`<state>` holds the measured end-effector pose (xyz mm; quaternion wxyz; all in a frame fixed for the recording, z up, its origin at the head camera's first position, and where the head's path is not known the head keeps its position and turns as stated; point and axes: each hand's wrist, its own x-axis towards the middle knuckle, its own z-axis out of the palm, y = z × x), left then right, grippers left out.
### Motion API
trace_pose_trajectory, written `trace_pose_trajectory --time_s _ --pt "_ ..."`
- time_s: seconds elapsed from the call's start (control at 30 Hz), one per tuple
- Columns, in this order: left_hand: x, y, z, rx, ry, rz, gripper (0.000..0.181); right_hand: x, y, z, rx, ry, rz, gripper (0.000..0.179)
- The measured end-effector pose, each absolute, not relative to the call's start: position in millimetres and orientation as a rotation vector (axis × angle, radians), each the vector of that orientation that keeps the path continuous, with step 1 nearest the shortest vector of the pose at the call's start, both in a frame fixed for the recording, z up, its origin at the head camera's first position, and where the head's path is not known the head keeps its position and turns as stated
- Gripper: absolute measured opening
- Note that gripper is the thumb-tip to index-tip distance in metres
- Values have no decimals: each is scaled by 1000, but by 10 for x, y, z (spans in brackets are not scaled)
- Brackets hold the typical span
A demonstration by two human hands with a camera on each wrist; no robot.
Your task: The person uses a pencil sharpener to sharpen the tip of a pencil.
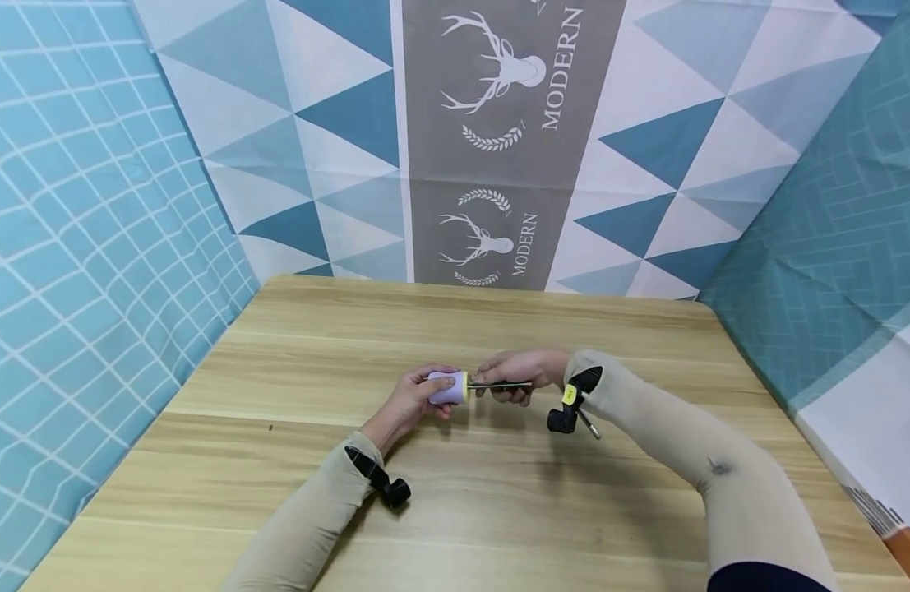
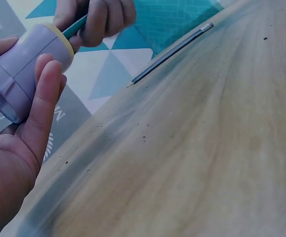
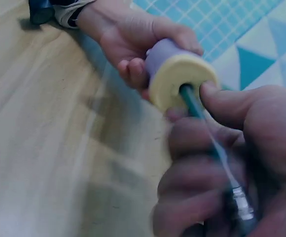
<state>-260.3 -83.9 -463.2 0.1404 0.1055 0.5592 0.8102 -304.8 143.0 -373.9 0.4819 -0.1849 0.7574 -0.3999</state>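
A lilac pencil sharpener (image 1: 447, 388) with a pale yellow end face is held in my left hand (image 1: 413, 396), thumb on one side and fingers on the other. A dark green pencil (image 3: 192, 102) goes into the round hole in that yellow face; its tip is hidden inside. My right hand (image 1: 521, 370) grips the pencil close to the hole, fingers curled round the shaft, and looks blurred in the right wrist view. The pencil's silvery rear end (image 3: 242, 203) sticks out by the palm. Both hands are above the wooden table (image 1: 455, 510).
A second dark pencil (image 2: 172, 54) with a bare wood tip lies on the table, partly behind the right wrist's camera (image 1: 563, 418) in the head view. Small dark specks (image 2: 144, 138) dot the tabletop. Patterned cloths (image 1: 351, 123) hang behind and at the sides.
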Motion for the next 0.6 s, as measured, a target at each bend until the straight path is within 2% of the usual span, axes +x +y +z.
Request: trace_pose_trajectory --time_s 0.1,0.23,0.47,0.6 --pt "-2609 -853 -4615 303 1617 2340 23 -2980 1479 -3610 -637 2105 -894 34" --pt "-2623 -863 -4603 295 1611 2347 23 -2848 1556 -3580 -1017 2453 -827 28" --pt "-2605 -862 -4584 266 1602 2365 22 -2671 1592 -3958 -1904 2946 -290 18" --pt "-2595 -865 -4581 262 1602 2365 32 -2735 1569 -4129 -2323 3040 -30 18"
